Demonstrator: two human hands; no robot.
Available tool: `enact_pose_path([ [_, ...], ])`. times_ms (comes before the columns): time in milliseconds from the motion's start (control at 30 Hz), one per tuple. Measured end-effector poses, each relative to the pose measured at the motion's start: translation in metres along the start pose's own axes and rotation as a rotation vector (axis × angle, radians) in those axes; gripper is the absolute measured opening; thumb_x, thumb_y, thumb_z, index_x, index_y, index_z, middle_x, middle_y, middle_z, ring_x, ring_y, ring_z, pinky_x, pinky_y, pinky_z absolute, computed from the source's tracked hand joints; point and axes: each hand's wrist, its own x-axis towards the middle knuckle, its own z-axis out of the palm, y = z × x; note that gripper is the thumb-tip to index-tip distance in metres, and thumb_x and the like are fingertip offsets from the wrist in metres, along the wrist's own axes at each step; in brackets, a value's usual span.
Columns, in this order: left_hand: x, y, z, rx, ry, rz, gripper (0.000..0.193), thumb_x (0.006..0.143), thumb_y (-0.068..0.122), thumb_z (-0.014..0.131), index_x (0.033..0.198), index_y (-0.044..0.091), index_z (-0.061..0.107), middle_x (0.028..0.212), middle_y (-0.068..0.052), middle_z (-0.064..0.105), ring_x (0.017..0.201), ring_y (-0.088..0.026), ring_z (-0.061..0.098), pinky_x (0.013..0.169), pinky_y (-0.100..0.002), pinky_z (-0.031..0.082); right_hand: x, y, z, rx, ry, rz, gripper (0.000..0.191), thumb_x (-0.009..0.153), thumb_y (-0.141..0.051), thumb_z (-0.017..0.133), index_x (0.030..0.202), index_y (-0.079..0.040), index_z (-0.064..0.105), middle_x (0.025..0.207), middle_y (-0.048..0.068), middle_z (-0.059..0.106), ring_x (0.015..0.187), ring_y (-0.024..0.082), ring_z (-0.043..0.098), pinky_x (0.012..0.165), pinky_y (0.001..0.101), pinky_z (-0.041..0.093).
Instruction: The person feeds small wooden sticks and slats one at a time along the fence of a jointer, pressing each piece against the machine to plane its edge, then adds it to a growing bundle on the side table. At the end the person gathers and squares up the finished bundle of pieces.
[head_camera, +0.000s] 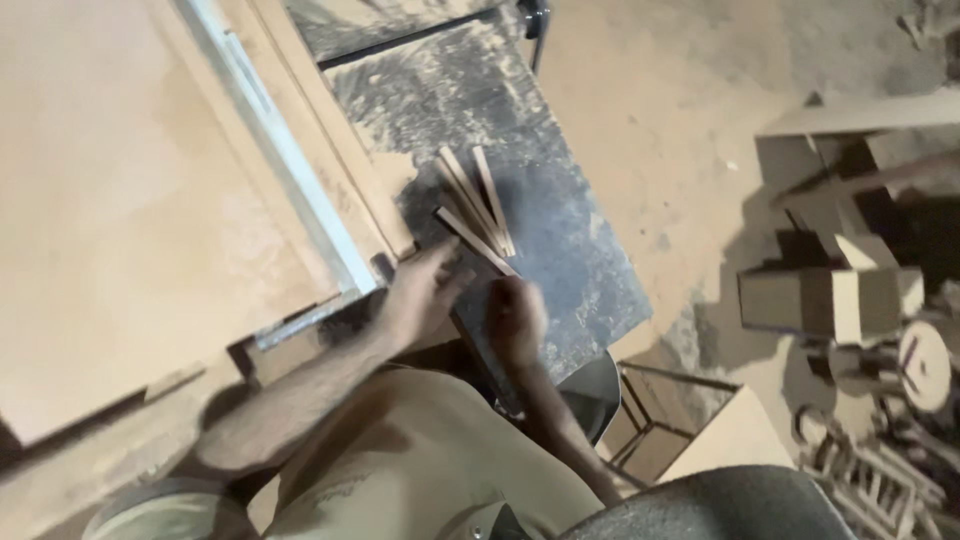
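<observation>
Several thin wooden strips (475, 205) lie fanned on the dusty dark saw table (560, 250), just beyond both hands, the left hand (420, 295) spread open touching the nearest strip's end, the right hand (515, 320) curled, its grip unclear through blur.

Khaki shirt (2 bare forearms)
</observation>
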Motion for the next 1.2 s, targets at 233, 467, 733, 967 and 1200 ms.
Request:
enact_pose_path([
  [233, -0.025, 0.001, -0.032, -0.007, 0.295, -0.394, 0.014, 0.098, 0.01, 0.059, 0.106, -0.002, 0.063, 0.083, -0.016, 0.068, 0.073, -0.028, 0.068, 0.066, -0.042, 0.055, 0.024, -0.01, 0.0, 0.239, -0.22, -0.456, 0.036, 0.09, -0.016, 0.074, 0.124, -0.017, 0.065, 0.136, 0.016, 0.063, 0.123, 0.039, 0.065, 0.1, 0.0484, 0.056],
  [467, -0.018, -0.09, -0.079, 0.234, 0.432, -0.292, 0.035, 0.085, 0.012, 0.069, 0.117, -0.003, 0.064, 0.091, -0.021, 0.071, 0.083, -0.033, 0.071, 0.077, -0.044, 0.057, 0.069, 0.044, 0.032, -0.265, -0.152, -0.319, 0.058, 0.081, -0.032, 0.076, 0.132, -0.008, 0.062, 0.134, 0.022, 0.057, 0.115, 0.045, 0.056, 0.09, 0.058, 0.048],
  [733, -0.009, -0.09, -0.054, 0.613, 0.252, -0.513, 0.027, 0.094, 0.019, 0.07, 0.115, 0.003, 0.07, 0.125, -0.024, 0.062, 0.103, -0.04, 0.066, 0.089, -0.049, 0.054, 0.056, 0.054, 0.033, -0.187, -0.078, -0.308, 0.034, 0.095, -0.024, 0.066, 0.127, -0.011, 0.066, 0.128, 0.017, 0.065, 0.106, 0.043, 0.062, 0.087, 0.0529, 0.051],
  [967, -0.008, -0.088, -0.056, 0.989, 0.123, -0.252, 0.042, 0.095, 0.022, 0.065, 0.133, 0.004, 0.063, 0.154, -0.009, 0.051, 0.144, -0.035, 0.039, 0.109, -0.067, 0.033, 0.046, 0.063, 0.037, -0.194, -0.088, -0.279, 0.037, 0.098, -0.022, 0.066, 0.133, -0.012, 0.065, 0.131, 0.015, 0.064, 0.11, 0.043, 0.06, 0.091, 0.0518, 0.05],
  [1200, 0.033, -0.105, -0.085, 1.074, -0.102, -0.399, 0.067, 0.089, 0.021, 0.059, 0.15, -0.002, 0.044, 0.163, -0.014, 0.032, 0.151, -0.039, 0.019, 0.11, -0.076, 0.015, 0.046, 0.068, 0.05, -0.33, -0.132, -0.242, 0.042, 0.099, -0.025, 0.063, 0.138, -0.011, 0.064, 0.137, 0.018, 0.06, 0.117, 0.043, 0.057, 0.101, 0.0518, 0.045],
])
